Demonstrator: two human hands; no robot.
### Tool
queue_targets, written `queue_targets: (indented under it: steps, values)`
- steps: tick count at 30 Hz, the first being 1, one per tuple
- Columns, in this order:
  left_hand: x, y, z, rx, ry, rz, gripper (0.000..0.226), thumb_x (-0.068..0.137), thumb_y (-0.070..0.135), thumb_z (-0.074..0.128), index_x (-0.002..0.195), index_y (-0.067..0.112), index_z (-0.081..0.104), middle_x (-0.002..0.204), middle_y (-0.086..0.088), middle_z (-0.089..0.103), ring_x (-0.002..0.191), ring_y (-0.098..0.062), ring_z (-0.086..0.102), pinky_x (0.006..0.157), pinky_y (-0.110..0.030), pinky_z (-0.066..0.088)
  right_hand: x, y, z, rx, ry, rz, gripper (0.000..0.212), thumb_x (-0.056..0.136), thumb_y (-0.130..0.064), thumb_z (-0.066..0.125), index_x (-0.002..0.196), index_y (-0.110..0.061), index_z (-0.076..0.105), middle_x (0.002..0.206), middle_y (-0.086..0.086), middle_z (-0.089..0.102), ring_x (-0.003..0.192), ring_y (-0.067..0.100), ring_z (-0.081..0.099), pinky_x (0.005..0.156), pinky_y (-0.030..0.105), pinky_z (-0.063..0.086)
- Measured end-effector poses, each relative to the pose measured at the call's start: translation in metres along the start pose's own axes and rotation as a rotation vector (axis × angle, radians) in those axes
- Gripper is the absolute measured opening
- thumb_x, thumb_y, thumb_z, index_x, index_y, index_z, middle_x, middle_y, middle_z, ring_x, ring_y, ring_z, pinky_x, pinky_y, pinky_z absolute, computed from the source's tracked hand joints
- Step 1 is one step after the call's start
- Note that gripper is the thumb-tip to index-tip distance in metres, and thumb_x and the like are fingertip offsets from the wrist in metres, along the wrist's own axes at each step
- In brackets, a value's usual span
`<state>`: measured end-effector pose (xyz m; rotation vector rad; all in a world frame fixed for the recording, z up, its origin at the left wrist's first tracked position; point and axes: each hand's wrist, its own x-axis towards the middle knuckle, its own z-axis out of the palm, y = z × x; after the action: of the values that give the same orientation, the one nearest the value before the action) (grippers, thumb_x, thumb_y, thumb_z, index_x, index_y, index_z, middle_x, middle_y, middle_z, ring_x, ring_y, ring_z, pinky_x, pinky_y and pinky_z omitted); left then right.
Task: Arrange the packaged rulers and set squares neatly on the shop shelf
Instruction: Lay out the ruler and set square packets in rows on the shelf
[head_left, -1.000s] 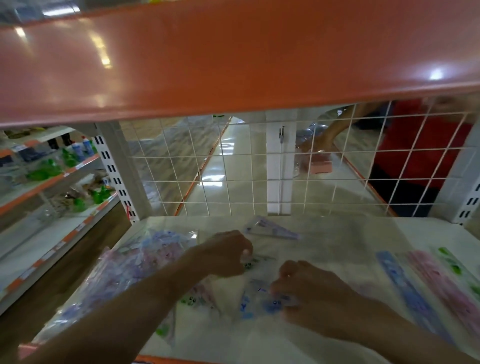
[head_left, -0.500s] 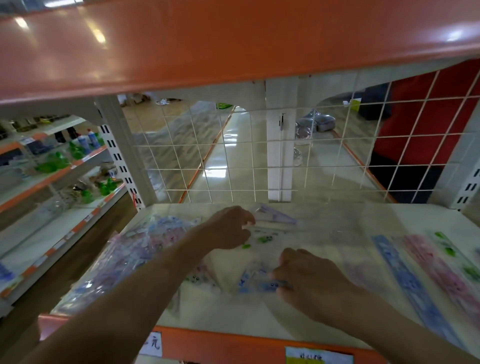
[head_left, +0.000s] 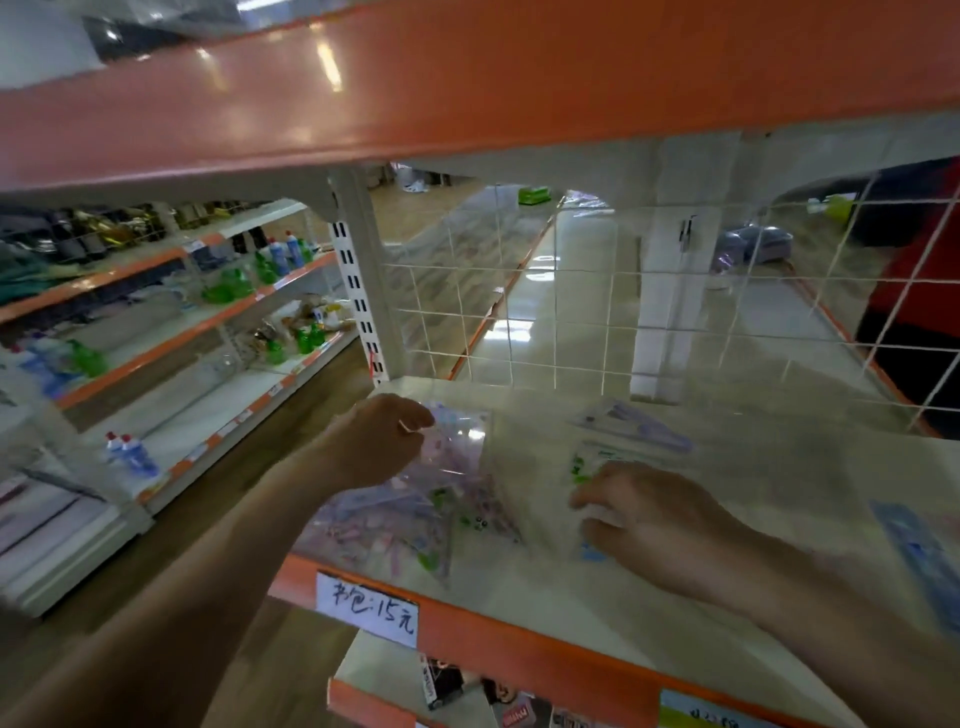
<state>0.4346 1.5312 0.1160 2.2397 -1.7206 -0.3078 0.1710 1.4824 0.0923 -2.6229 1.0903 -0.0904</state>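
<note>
On the shelf (head_left: 545, 587) my left grip (head_left: 387, 441) pinches the half-made pile (head_left: 410, 519); my right grip (head_left: 654, 519), hold unclear, covers unsorted packets (head_left: 589, 460).

The right hand (head_left: 655, 519) is hiding most of the packet (head_left: 583, 461) beneath it; right of it, a blue ruler (head_left: 915, 553) is running off-frame.

white shelf (head_left: 675, 613), pkgd set squares (head_left: 415, 514), blue ruler (head_left: 914, 551)
</note>
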Motion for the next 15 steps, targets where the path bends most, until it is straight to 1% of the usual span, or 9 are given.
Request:
queue_targets:
  steps: [2, 3, 5, 7, 8, 10, 12, 14, 15]
  values:
    - [-0.007, -0.012, -0.005, -0.011, 0.009, -0.06, 0.031, 0.092, 0.011, 0.052, 0.12, 0.019, 0.064, 0.122, -0.004, 0.063, 0.105, -0.018, 0.061, 0.099, -0.032, 0.046, 0.012, -0.023, 0.0, -0.001, -0.05, -0.024, 0.042, 0.097, -0.043, 0.043, 0.136, -0.031, 0.044, 0.14, -0.005, 0.045, 0.129, 0.015, 0.041, 0.101, 0.027, 0.035]
    - [-0.012, -0.016, -0.007, -0.01, 0.011, -0.075, 0.031, 0.093, 0.01, 0.052, 0.12, 0.018, 0.064, 0.122, -0.004, 0.063, 0.106, -0.017, 0.06, 0.099, -0.031, 0.046, 0.019, -0.035, 0.001, 0.001, -0.067, -0.02, 0.045, 0.096, -0.046, 0.043, 0.138, -0.029, 0.042, 0.141, -0.002, 0.044, 0.13, 0.018, 0.041, 0.102, 0.028, 0.035]
    - [-0.022, -0.024, -0.01, -0.005, 0.027, -0.089, 0.031, 0.093, 0.01, 0.052, 0.122, 0.015, 0.062, 0.12, -0.005, 0.062, 0.104, -0.014, 0.058, 0.094, -0.026, 0.045, 0.037, -0.054, 0.003, 0.034, -0.05, 0.025, 0.047, 0.094, -0.05, 0.043, 0.135, -0.025, 0.046, 0.139, 0.002, 0.049, 0.127, 0.023, 0.046, 0.101, 0.032, 0.038]
    - [-0.031, -0.033, -0.012, 0.025, 0.055, -0.108, 0.032, 0.094, 0.014, 0.052, 0.124, 0.016, 0.06, 0.123, -0.003, 0.06, 0.104, -0.012, 0.055, 0.088, -0.02, 0.041, 0.06, -0.066, 0.007, 0.063, 0.014, 0.067, 0.048, 0.093, -0.052, 0.043, 0.129, -0.022, 0.052, 0.133, 0.004, 0.055, 0.12, 0.025, 0.052, 0.095, 0.032, 0.041]
    - [-0.035, -0.039, -0.013, 0.042, 0.066, -0.129, 0.032, 0.094, 0.017, 0.052, 0.126, 0.017, 0.059, 0.125, -0.003, 0.058, 0.107, -0.013, 0.055, 0.088, -0.02, 0.039, 0.072, -0.07, 0.01, 0.061, 0.036, 0.076, 0.048, 0.093, -0.053, 0.043, 0.126, -0.02, 0.054, 0.13, 0.005, 0.057, 0.117, 0.026, 0.055, 0.09, 0.031, 0.042]
    - [-0.039, -0.048, -0.011, 0.048, 0.061, -0.202, 0.036, 0.094, 0.025, 0.054, 0.13, 0.019, 0.054, 0.13, -0.003, 0.055, 0.114, -0.016, 0.053, 0.092, -0.023, 0.039, 0.093, -0.075, 0.016, 0.039, 0.06, 0.099, 0.052, 0.092, -0.057, 0.041, 0.12, -0.016, 0.057, 0.124, 0.006, 0.061, 0.111, 0.026, 0.059, 0.08, 0.029, 0.042]
    - [-0.041, -0.053, -0.004, 0.009, 0.028, -0.253, 0.045, 0.091, 0.035, 0.058, 0.132, 0.019, 0.051, 0.133, -0.003, 0.054, 0.116, -0.017, 0.053, 0.096, -0.028, 0.042, 0.109, -0.078, 0.022, 0.037, 0.059, 0.149, 0.06, 0.09, -0.063, 0.041, 0.118, -0.013, 0.058, 0.122, 0.006, 0.062, 0.111, 0.026, 0.059, 0.078, 0.028, 0.041]
    - [-0.042, -0.054, 0.003, 0.013, 0.004, -0.273, 0.052, 0.087, 0.045, 0.06, 0.133, 0.021, 0.051, 0.133, -0.002, 0.053, 0.117, -0.018, 0.052, 0.096, -0.032, 0.044, 0.122, -0.078, 0.03, 0.064, 0.058, 0.196, 0.059, 0.088, -0.062, 0.047, 0.117, -0.013, 0.059, 0.121, 0.005, 0.063, 0.11, 0.025, 0.06, 0.078, 0.028, 0.042]
    - [-0.042, -0.054, 0.007, 0.052, 0.001, -0.277, 0.055, 0.086, 0.05, 0.06, 0.133, 0.024, 0.05, 0.133, -0.001, 0.052, 0.119, -0.018, 0.049, 0.098, -0.033, 0.043, 0.126, -0.077, 0.032, 0.103, 0.046, 0.216, 0.056, 0.087, -0.06, 0.052, 0.116, -0.012, 0.06, 0.119, 0.005, 0.064, 0.108, 0.025, 0.061, 0.076, 0.027, 0.041]
